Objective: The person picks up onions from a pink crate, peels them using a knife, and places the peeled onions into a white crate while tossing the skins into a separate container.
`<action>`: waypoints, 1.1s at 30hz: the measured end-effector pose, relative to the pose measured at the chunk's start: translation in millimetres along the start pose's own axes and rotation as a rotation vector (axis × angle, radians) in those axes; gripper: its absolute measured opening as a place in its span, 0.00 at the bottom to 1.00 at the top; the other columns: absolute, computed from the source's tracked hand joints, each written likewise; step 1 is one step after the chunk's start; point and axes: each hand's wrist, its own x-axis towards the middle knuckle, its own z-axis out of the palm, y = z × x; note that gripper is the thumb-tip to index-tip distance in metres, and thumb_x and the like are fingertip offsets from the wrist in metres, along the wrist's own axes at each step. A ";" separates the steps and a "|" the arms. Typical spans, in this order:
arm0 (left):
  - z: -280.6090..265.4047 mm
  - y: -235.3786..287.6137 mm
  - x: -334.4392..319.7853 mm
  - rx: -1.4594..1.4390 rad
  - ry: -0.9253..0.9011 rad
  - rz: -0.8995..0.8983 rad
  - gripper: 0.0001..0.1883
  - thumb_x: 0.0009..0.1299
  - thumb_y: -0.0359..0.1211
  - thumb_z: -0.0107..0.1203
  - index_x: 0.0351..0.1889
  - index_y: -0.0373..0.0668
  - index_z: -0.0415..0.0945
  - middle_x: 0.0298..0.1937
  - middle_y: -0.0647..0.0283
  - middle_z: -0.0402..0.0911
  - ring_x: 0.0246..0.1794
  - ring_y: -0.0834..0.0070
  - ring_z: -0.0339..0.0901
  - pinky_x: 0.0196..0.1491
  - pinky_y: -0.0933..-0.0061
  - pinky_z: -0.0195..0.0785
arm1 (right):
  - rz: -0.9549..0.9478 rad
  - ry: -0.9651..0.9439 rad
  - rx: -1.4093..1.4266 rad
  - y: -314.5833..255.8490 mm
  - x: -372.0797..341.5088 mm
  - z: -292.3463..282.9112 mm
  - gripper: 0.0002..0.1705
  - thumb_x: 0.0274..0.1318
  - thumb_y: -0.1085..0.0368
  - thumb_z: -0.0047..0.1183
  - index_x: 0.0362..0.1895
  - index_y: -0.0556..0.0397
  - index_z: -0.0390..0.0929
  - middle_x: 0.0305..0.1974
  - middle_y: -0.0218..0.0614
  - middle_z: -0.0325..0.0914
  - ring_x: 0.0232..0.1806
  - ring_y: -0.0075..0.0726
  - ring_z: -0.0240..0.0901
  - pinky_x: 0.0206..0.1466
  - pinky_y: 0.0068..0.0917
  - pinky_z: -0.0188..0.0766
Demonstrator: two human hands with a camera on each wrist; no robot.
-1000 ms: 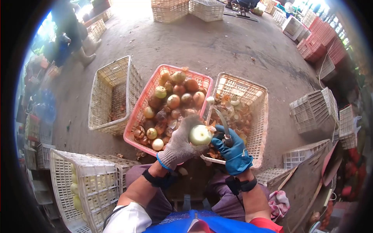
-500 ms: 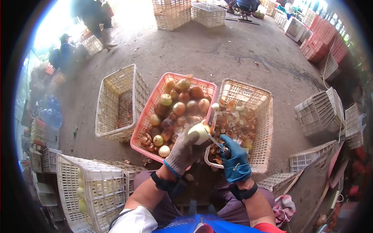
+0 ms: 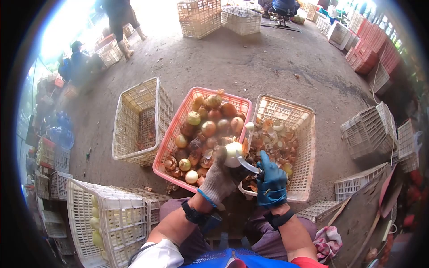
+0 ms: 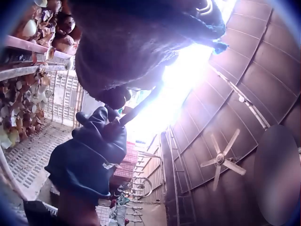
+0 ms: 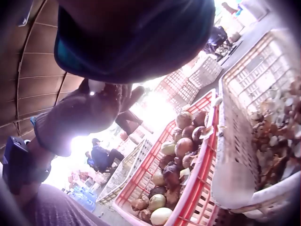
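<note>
My left hand [image 3: 217, 177], in a grey knit glove, grips a pale peeled onion [image 3: 233, 154] over the near edge of the pink crate [image 3: 175, 129]. In a blue rubber glove, my right hand [image 3: 271, 180] holds a curved knife [image 3: 248, 166], its blade against or very close to the onion's right side. Unpeeled and some peeled onions [image 3: 208, 129] fill the pink crate. The white crate [image 3: 306, 152] on the right holds skins and trimmings. In the left wrist view the blue glove [image 4: 92, 149] is curled round the knife handle; the onion is hidden there.
A white crate [image 3: 117, 131] with a few scraps stands left of the pink one. Another crate [image 3: 120, 219] with pale onions is at the near left. Stacked crates [image 3: 196, 18] and people are further back; a wooden board [image 3: 357, 223] lies at the right.
The view has shifted, so the crates appear lower and further right. The knife blade has come from upright beside the onion to its side. A person in the background has walked rightward.
</note>
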 end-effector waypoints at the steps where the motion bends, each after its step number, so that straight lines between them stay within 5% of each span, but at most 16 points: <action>1: -0.2 -1.7 0.1 0.007 0.011 0.005 0.32 0.75 0.55 0.62 0.68 0.44 0.72 0.59 0.55 0.81 0.59 0.58 0.82 0.65 0.50 0.79 | 0.010 0.029 -0.014 2.0 -1.0 3.7 0.34 0.60 0.65 0.58 0.72 0.49 0.72 0.33 0.42 0.79 0.31 0.54 0.79 0.35 0.52 0.73; 4: -2.5 -3.7 5.8 0.028 0.014 0.034 0.29 0.76 0.49 0.64 0.68 0.43 0.71 0.59 0.55 0.81 0.58 0.59 0.82 0.65 0.51 0.79 | 0.033 -0.005 -0.066 4.9 -1.1 4.8 0.32 0.61 0.67 0.56 0.71 0.47 0.72 0.33 0.43 0.79 0.30 0.57 0.79 0.33 0.52 0.72; 5: -4.2 -3.7 8.8 0.099 0.007 0.064 0.29 0.75 0.47 0.64 0.69 0.43 0.71 0.60 0.54 0.81 0.59 0.58 0.82 0.66 0.50 0.78 | 0.045 0.086 0.089 7.9 -4.8 11.9 0.22 0.66 0.66 0.57 0.64 0.48 0.78 0.33 0.43 0.82 0.28 0.52 0.80 0.32 0.47 0.74; 8: -6.3 -4.2 13.8 0.247 -0.024 0.122 0.29 0.75 0.43 0.64 0.70 0.43 0.69 0.62 0.52 0.81 0.61 0.56 0.81 0.69 0.50 0.76 | 0.499 -0.129 0.718 15.0 -26.7 35.5 0.14 0.70 0.63 0.59 0.56 0.51 0.83 0.34 0.44 0.85 0.28 0.42 0.81 0.33 0.41 0.76; 9: -3.1 -4.6 14.9 0.252 -0.047 0.119 0.29 0.75 0.41 0.64 0.70 0.42 0.70 0.61 0.52 0.81 0.61 0.56 0.82 0.68 0.51 0.77 | 0.579 -0.157 0.722 9.1 -22.4 26.2 0.10 0.70 0.61 0.61 0.48 0.54 0.85 0.33 0.40 0.86 0.30 0.31 0.81 0.35 0.34 0.78; 13: -2.4 -8.6 14.0 0.303 -0.076 0.182 0.28 0.73 0.37 0.65 0.69 0.39 0.70 0.61 0.52 0.80 0.60 0.58 0.82 0.66 0.55 0.79 | 1.029 -0.280 0.907 16.4 -5.5 -1.8 0.14 0.72 0.58 0.61 0.51 0.55 0.82 0.33 0.30 0.84 0.31 0.26 0.80 0.36 0.28 0.79; 15: 6.0 -4.3 7.8 0.378 -0.099 0.207 0.29 0.72 0.35 0.65 0.69 0.38 0.69 0.61 0.55 0.78 0.60 0.61 0.81 0.65 0.59 0.79 | 0.920 -0.284 0.866 29.2 -6.3 -8.7 0.16 0.72 0.57 0.61 0.53 0.55 0.81 0.34 0.31 0.84 0.31 0.26 0.80 0.37 0.29 0.80; 19: 22.7 5.3 5.6 1.088 0.090 0.318 0.35 0.64 0.30 0.72 0.68 0.37 0.68 0.59 0.58 0.78 0.60 0.71 0.78 0.64 0.68 0.76 | 0.760 -0.269 0.862 22.8 -7.7 -22.9 0.18 0.73 0.56 0.60 0.56 0.56 0.81 0.37 0.32 0.84 0.33 0.24 0.80 0.39 0.28 0.80; 22: 11.2 11.8 7.5 1.496 0.059 0.517 0.38 0.58 0.30 0.77 0.66 0.37 0.70 0.58 0.59 0.79 0.59 0.74 0.78 0.64 0.69 0.74 | 0.593 -0.196 0.788 19.0 -11.8 -17.6 0.18 0.72 0.59 0.59 0.59 0.56 0.80 0.38 0.38 0.86 0.35 0.31 0.83 0.41 0.32 0.80; 23: 9.1 12.9 8.1 1.495 0.012 0.590 0.36 0.59 0.38 0.79 0.63 0.43 0.72 0.53 0.58 0.80 0.54 0.70 0.78 0.59 0.66 0.74 | 0.522 -0.165 0.754 18.8 -12.9 -15.5 0.19 0.71 0.61 0.59 0.60 0.55 0.80 0.38 0.41 0.86 0.36 0.34 0.84 0.42 0.34 0.81; 26: 17.6 15.1 0.9 1.431 0.055 0.505 0.36 0.59 0.38 0.79 0.63 0.44 0.72 0.54 0.58 0.80 0.54 0.71 0.79 0.59 0.66 0.75 | 0.115 -0.090 0.396 11.6 -9.4 -21.6 0.20 0.67 0.66 0.57 0.62 0.53 0.80 0.41 0.51 0.86 0.40 0.51 0.86 0.46 0.42 0.81; 27: 17.5 15.1 0.4 1.410 0.066 0.485 0.35 0.59 0.38 0.78 0.63 0.44 0.73 0.54 0.59 0.80 0.54 0.72 0.79 0.59 0.66 0.75 | 0.150 -0.165 0.370 6.6 -6.3 -28.8 0.20 0.69 0.64 0.58 0.62 0.56 0.81 0.49 0.56 0.86 0.48 0.58 0.85 0.52 0.44 0.80; 33: 29.4 22.8 -9.9 1.572 0.080 0.490 0.42 0.53 0.32 0.81 0.67 0.39 0.72 0.59 0.59 0.81 0.60 0.72 0.79 0.66 0.67 0.74 | -0.032 -0.107 0.074 6.3 -0.3 -30.1 0.23 0.62 0.65 0.54 0.62 0.45 0.80 0.33 0.45 0.81 0.34 0.58 0.81 0.40 0.53 0.76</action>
